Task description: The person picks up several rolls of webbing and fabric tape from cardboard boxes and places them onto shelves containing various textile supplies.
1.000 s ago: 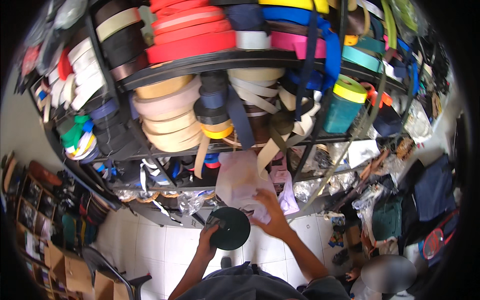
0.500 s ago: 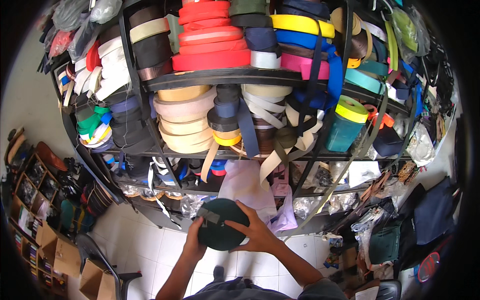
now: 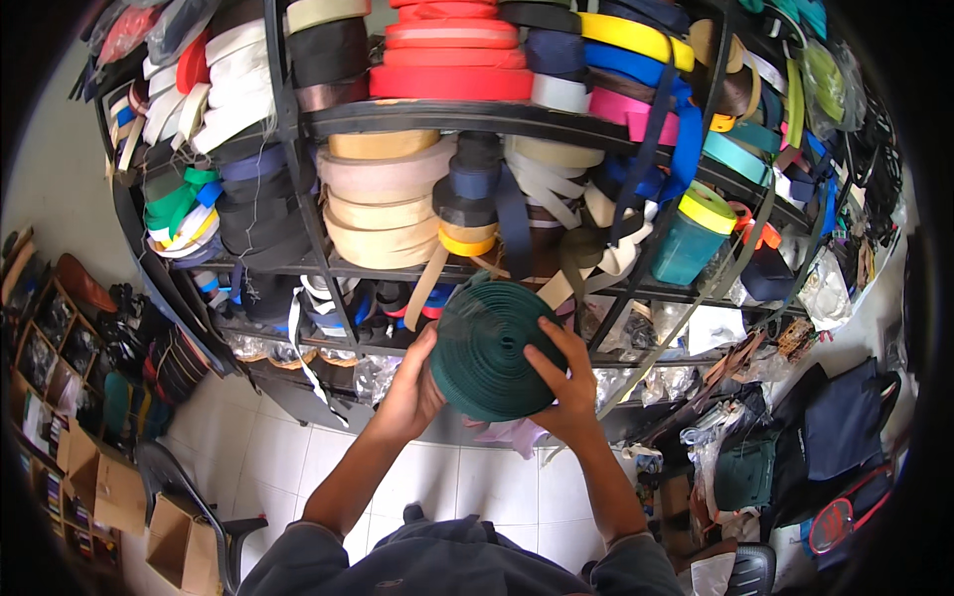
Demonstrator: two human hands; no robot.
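Between both hands I hold a thick roll of dark green webbing (image 3: 482, 348), its spiral of wound layers facing up toward me. My left hand (image 3: 412, 389) presses against its left side, the fingers partly hidden beneath and behind the roll. Over the right edge curls my right hand (image 3: 566, 382), with fingers lying on the wound face. The roll is in front of the middle shelf, below a stack of cream webbing rolls (image 3: 388, 223) and a yellow-orange roll (image 3: 465, 239).
A black shelf rack (image 3: 417, 117) full of strap rolls spans the view, with loose ends hanging down. Red rolls (image 3: 452, 82) stand on the upper shelf, a teal container (image 3: 686, 243) further right. Cardboard boxes (image 3: 104, 482) and a black chair (image 3: 204, 507) are at left; bags (image 3: 845, 422) at right.
The green roll has come up and to the right with both hands, and its spiral face now shows fully. The shelf sits slightly higher in view.
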